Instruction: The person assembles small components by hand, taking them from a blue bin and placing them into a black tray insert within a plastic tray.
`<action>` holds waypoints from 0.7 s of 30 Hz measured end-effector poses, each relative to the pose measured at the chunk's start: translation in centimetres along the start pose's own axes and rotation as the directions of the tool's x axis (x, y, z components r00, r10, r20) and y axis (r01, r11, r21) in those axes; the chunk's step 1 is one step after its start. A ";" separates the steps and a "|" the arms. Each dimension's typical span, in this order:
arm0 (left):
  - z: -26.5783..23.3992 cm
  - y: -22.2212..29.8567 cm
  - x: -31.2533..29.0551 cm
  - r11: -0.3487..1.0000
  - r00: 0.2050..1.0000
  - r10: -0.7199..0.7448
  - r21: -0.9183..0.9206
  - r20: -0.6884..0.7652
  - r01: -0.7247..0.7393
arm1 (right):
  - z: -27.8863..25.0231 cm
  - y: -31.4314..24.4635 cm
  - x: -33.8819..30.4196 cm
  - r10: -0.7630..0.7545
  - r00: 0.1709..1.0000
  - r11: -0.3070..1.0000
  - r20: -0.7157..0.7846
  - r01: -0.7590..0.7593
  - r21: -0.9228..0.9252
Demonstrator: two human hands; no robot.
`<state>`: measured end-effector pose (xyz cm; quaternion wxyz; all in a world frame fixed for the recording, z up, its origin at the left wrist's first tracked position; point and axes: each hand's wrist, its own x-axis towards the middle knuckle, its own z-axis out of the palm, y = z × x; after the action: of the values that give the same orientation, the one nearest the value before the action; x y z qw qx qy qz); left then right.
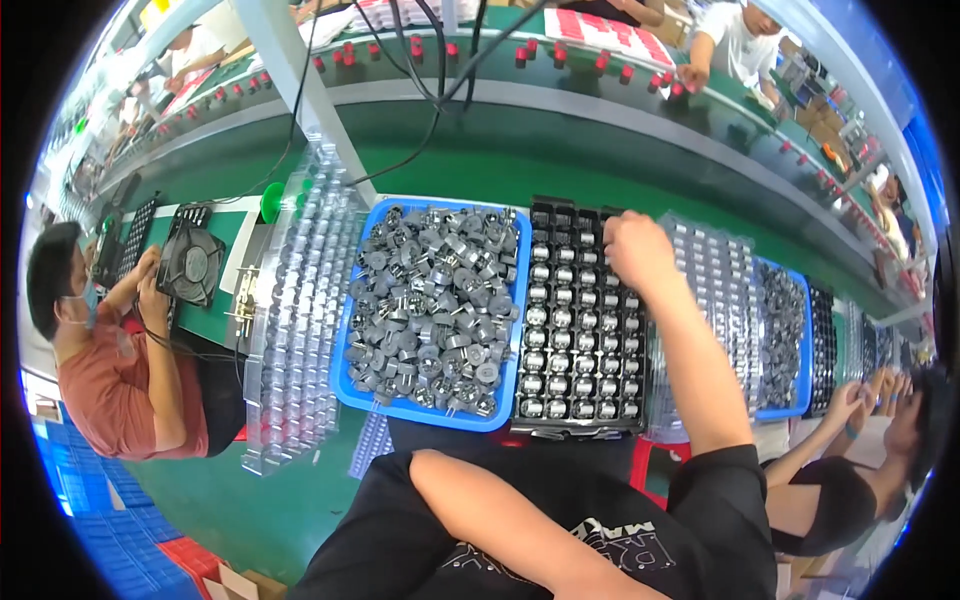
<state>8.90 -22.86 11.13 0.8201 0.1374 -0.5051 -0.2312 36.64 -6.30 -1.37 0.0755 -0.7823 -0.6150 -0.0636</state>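
My right hand [638, 250] reaches over the far right corner of a black tray [578, 424], its fingers curled downward. What the fingers hold, if anything, is hidden beneath them. Rows of small silver cylindrical parts [562, 317], apparently little motors, fill most of the tray's pockets. Just left of the tray stands a blue bin [343, 380] heaped with dark grey round parts [430, 300] that have metal pins. My left forearm [500, 510] lies bent across my body, and its hand is out of the picture.
Clear plastic blister trays stand left [310, 300] of the bin and right [705, 310] of the black tray. Farther right is another blue bin [806, 350]. A co-worker at left handles a black fan [190, 265]. Black cables [440, 60] hang beside a metal post [300, 90].
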 end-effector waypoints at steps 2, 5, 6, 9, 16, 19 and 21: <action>0.0 -0.5 0.4 0.986 0.985 0.165 0.022 0.050 -0.166 | -1.7 1.5 -0.6 0.044 0.999 0.978 -0.026 -0.038 0.206; -0.2 -0.5 -1.1 0.998 0.998 0.019 0.058 -0.055 -0.015 | -3.9 6.5 -2.3 0.275 0.953 0.896 -0.124 -0.208 0.392; -0.4 -0.1 -1.9 0.998 0.997 0.023 0.064 -0.076 -0.019 | -4.2 8.9 -3.0 0.382 0.914 0.893 -0.140 -0.325 0.312; -0.3 3.5 -5.1 0.807 0.983 0.181 0.577 -0.033 -0.129 | -3.5 18.8 -7.3 0.583 0.808 0.812 -0.084 -0.576 0.094; 1.3 15.9 -16.3 -0.348 0.229 0.829 -0.149 -0.510 0.926 | 0.4 28.6 -12.7 0.673 0.739 0.723 0.029 -0.665 0.185; 0.9 18.7 -19.6 -0.375 0.257 0.872 -0.232 -0.416 0.898 | -0.5 25.7 -10.7 0.663 0.738 0.692 0.128 -0.669 0.272; -0.1 19.6 -21.1 -0.410 0.237 0.837 -0.277 -0.494 0.869 | -2.6 22.6 -10.3 0.689 0.716 0.687 0.115 -0.695 0.214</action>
<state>5.62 4.86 3.99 0.1201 0.9229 0.2898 0.2231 56.12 -21.87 -1.72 0.1806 -0.9416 -0.2788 0.0545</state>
